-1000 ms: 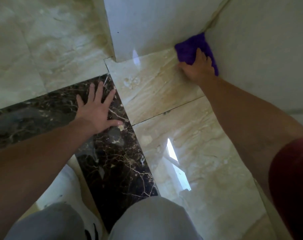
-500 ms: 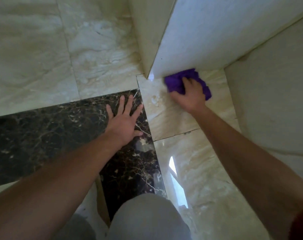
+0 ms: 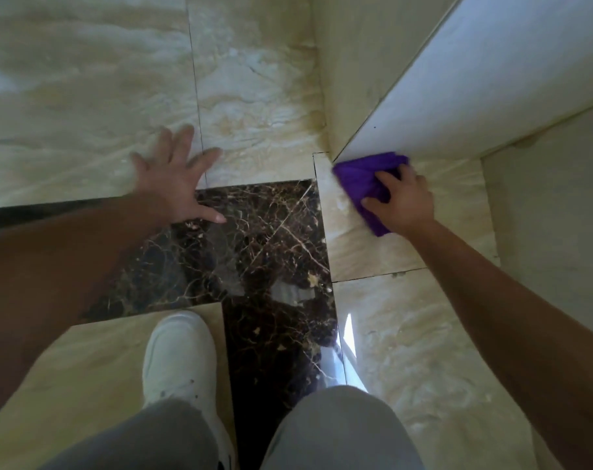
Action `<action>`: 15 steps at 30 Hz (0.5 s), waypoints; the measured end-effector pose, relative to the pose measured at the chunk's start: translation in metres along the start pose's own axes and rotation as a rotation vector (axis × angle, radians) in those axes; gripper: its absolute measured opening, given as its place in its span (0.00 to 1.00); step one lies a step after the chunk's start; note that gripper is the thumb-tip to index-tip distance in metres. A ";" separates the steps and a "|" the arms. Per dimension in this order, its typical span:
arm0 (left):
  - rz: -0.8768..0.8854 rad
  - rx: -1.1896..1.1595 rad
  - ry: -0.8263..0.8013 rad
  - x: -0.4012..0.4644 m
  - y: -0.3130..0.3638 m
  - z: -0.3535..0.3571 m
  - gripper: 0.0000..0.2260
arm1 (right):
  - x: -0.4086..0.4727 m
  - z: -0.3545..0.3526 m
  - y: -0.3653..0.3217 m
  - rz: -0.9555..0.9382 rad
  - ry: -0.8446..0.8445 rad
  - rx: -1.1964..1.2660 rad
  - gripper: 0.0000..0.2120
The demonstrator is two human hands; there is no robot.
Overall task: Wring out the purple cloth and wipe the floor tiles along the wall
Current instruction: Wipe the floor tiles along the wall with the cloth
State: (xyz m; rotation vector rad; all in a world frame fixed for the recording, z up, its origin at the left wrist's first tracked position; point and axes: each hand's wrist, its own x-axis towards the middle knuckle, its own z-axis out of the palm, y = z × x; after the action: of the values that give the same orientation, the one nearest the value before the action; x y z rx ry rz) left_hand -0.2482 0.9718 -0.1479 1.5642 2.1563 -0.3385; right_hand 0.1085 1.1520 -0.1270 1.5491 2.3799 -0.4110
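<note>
The purple cloth is bunched on a beige floor tile, pressed against the foot of the white wall at its outer corner. My right hand lies on top of the cloth and grips it, fingers curled over it. My left hand rests flat on the floor with fingers spread, straddling the edge between the dark marble strip and the beige tile beyond it. It holds nothing.
A second wall face closes the narrow strip on the right. My white shoe stands on a beige tile at the bottom, with my grey-trousered knees on either side. A window reflection gleams on the tile near my right knee.
My right hand has slid the cloth leftward along the wall's foot, from the inner corner to the wall's outer corner. My left hand has shifted forward and left on the floor.
</note>
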 end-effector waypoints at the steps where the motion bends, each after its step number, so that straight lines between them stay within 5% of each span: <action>1: 0.021 0.024 -0.032 0.011 0.000 -0.006 0.60 | -0.003 0.005 -0.023 -0.077 0.002 -0.002 0.33; 4: 0.003 -0.002 -0.115 0.030 -0.001 -0.013 0.64 | -0.007 0.025 -0.103 -0.215 0.015 0.032 0.38; 8: -0.006 -0.067 -0.142 0.031 -0.003 -0.009 0.65 | 0.033 0.016 -0.183 0.024 0.010 0.138 0.38; 15: 0.020 -0.045 -0.190 0.029 -0.004 -0.040 0.59 | 0.079 -0.048 -0.188 0.099 -0.408 -0.112 0.36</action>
State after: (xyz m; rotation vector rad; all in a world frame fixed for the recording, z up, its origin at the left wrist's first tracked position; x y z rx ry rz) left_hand -0.2684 1.0127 -0.1275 1.4662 1.9886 -0.4114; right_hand -0.0986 1.1634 -0.0954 1.3733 1.9738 -0.5076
